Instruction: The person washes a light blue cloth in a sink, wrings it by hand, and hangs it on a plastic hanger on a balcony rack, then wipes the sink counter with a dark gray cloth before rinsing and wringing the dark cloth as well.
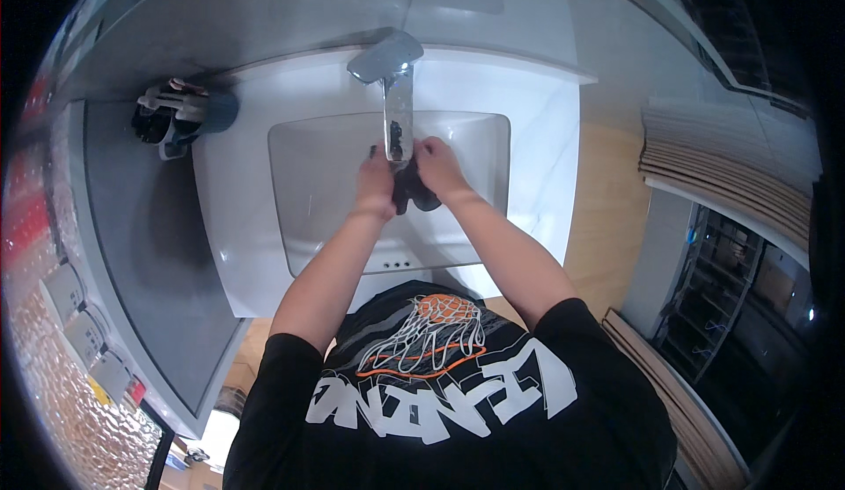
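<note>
A chrome faucet (pixel 398 107) reaches out over a white rectangular sink (pixel 308 199). Below its spout, both of my hands are closed on a limp black cloth (pixel 414 192), which looks like a small garment; its exact kind I cannot make out. On the left side of the cloth is my left hand (pixel 377 184), its fingers partly hidden by the spout. My right hand (pixel 438 166) grips the cloth from the right, with its fingertips close to the faucet. The cloth's lower end hangs between my wrists into the basin. Whether water is running is hard to see.
A white countertop (pixel 544 138) surrounds the sink. At the far left stands a blue-grey cup (pixel 220 111) with dark and white items beside it, near a grey panel (pixel 145 217). Wall switches (pixel 84 336) sit lower left. Folded beige blinds (pixel 726 177) and a dark shelf unit (pixel 713 292) are at right.
</note>
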Tool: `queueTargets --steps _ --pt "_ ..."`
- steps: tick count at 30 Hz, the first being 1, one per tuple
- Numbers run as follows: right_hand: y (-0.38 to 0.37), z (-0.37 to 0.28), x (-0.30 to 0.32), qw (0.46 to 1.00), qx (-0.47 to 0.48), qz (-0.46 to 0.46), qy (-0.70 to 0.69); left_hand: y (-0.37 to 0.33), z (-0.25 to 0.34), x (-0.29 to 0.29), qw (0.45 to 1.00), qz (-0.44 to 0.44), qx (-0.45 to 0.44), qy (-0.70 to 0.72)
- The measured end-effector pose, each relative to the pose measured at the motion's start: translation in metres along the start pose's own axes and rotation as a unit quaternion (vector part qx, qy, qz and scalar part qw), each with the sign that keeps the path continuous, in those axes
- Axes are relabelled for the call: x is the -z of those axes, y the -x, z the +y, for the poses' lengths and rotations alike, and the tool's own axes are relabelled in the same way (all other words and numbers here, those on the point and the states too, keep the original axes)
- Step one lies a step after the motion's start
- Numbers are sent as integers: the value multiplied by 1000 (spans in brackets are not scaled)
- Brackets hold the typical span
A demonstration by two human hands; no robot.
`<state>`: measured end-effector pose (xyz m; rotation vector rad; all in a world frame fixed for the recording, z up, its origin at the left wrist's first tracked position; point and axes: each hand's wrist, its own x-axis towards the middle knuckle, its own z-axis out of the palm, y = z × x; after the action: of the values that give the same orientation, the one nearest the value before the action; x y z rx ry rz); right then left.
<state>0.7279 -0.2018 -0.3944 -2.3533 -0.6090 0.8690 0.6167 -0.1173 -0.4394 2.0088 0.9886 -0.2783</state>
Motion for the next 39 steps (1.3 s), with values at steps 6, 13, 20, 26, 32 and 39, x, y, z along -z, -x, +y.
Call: queueTargets --steps 6,13,20,26,32,39 --pt "15 -5 26 834 -114 -62 -536 15 25 53 710 -64 74 697" --pt "16 0 44 773 -71 -121 -619 8 12 51 741 -59 40 668" --pt "32 -10 30 949 92 -141 -267 12 13 45 650 -168 22 741" --pt "42 -7 31 969 185 -157 -36 12 25 34 670 -106 66 731" --pt "33 -5 34 965 89 -123 -215 13 36 39 556 -162 151 801" --pt "12 6 53 949 -21 -252 -186 23 6 53 824 -44 121 552"
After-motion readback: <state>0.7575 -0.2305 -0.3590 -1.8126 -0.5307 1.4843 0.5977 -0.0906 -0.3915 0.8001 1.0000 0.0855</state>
